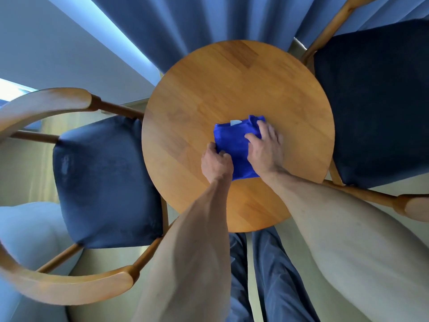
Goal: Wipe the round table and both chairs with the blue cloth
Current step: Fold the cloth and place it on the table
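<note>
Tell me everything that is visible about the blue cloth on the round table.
The blue cloth is bright royal blue and looks like soft, plush fabric. It lies folded into a thick, roughly square pad near the middle of the round wooden table. A small pale tag shows at its far edge. The left hand pinches its near left corner, and the right hand rests on its right side with fingers spread. The far right corner is slightly bunched.

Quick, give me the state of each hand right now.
Left hand: fingers curled, gripping the near-left edge of the blue cloth.
Right hand: open, fingers spread, pressing the cloth flat on the round table.
</note>
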Tool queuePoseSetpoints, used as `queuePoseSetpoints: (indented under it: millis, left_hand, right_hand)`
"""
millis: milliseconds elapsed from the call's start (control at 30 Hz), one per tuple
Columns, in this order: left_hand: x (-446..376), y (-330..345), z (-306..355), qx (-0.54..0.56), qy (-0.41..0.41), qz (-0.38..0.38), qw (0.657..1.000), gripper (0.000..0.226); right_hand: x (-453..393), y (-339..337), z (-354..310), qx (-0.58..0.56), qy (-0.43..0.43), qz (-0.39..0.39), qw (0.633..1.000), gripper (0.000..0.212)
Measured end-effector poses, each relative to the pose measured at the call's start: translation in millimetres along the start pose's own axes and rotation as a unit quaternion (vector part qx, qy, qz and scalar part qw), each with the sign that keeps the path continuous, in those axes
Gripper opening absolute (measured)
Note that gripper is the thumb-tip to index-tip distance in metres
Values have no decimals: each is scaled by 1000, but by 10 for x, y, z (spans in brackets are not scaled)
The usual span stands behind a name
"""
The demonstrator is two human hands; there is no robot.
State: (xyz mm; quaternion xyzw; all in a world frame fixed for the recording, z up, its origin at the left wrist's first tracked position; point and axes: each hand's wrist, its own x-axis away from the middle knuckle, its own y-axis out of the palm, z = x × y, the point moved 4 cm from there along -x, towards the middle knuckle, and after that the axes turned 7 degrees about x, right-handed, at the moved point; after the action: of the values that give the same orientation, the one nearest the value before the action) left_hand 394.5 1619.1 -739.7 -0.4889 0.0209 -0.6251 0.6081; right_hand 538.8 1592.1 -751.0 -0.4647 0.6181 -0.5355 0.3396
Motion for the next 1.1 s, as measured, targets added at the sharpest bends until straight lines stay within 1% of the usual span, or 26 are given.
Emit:
queuePoseSetpoints:
  millis: [67,133,167,200,233,300,333,367,400,467,533,567,667,767,933,1033,1100]
  left_hand:
    - [-36,-41,-74,-33,-2,4,999,20]
    - [-32,-40,-66,-56,7,1,998,24]
    - [-9,-40,-46,-64,6,5,998,28]
    - [19,-37,-31,-79,3,14,997,33]
    - [38,-43,-19,-103,6,31,994,41]
    - [69,-28,22,-158,37,53,985,59]
    - [76,-10,53,-175,65,48,981,63]
    - [74,12,82,-187,99,36,977,65]
    - [71,35,120,-194,134,20,972,66]
    - [34,107,117,-215,178,-18,960,65]
    - [-17,177,1,-252,180,-43,950,63]
    - [-42,203,-65,-266,174,-46,947,62]
    - [-99,256,-183,-278,176,-43,943,61]
    - [-101,243,-152,-279,176,-43,943,61]
    - [52,38,25,-276,128,-55,951,61]
    - [222,-204,194,-285,113,-58,950,62]
    - [325,-393,330,-279,116,-60,951,63]
  right_hand:
    - [35,77,65,-26,102,-22,994,31]
    - [58,76,68,-90,192,-34,977,31]
    - [71,63,57,-111,233,-35,965,32]
    - [88,46,27,-109,257,-32,960,33]
    - [111,20,-33,-79,254,-25,964,39]
    - [167,-5,-191,11,182,-23,983,54]
    - [186,11,-253,29,140,-32,989,57]
    - [193,36,-289,33,112,-40,992,56]
    - [186,54,-293,34,105,-46,993,54]
    - [186,98,-248,39,118,-64,990,50]
    - [205,157,-184,60,104,-72,990,44]
    - [210,212,-150,67,87,-72,991,46]
    - [244,343,-58,102,37,-99,989,58]
    - [235,296,-89,118,47,-118,985,63]
    - [200,-46,-279,109,96,-139,980,61]
    - [234,-362,-363,84,136,-191,968,64]
    - [262,-569,-428,77,149,-218,961,61]
